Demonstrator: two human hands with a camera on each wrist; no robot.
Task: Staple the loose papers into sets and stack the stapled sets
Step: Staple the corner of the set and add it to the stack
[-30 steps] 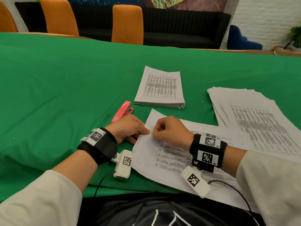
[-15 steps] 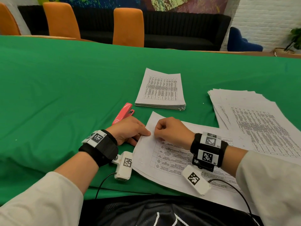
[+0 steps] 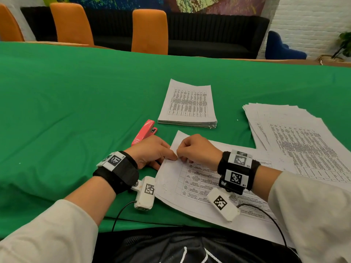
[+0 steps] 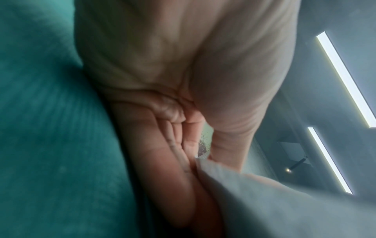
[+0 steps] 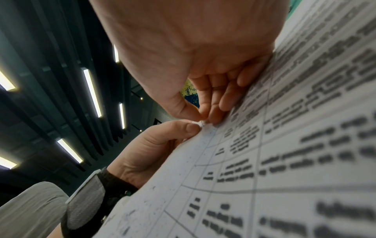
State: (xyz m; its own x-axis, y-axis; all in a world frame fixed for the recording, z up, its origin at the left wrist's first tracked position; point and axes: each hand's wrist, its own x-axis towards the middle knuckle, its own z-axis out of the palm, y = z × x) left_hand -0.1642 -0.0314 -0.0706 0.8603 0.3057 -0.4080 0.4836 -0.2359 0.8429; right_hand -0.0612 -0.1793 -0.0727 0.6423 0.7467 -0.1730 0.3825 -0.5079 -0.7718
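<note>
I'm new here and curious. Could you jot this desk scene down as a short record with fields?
Surface: green tablecloth
Left hand: pinches the near sheets' edge
Right hand: pinches the same edge
Near sheets: flat, in front of the person
Stapler: pink, lying untouched beside the left hand
Neat stack: farther back
Spread pile: right side

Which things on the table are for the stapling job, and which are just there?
For the job:
- sheets, pinched at their edge by the left hand and right hand
- stapler
- neat pile
- loose pile

Just there:
- orange chairs
- black sofa
- plant
</note>
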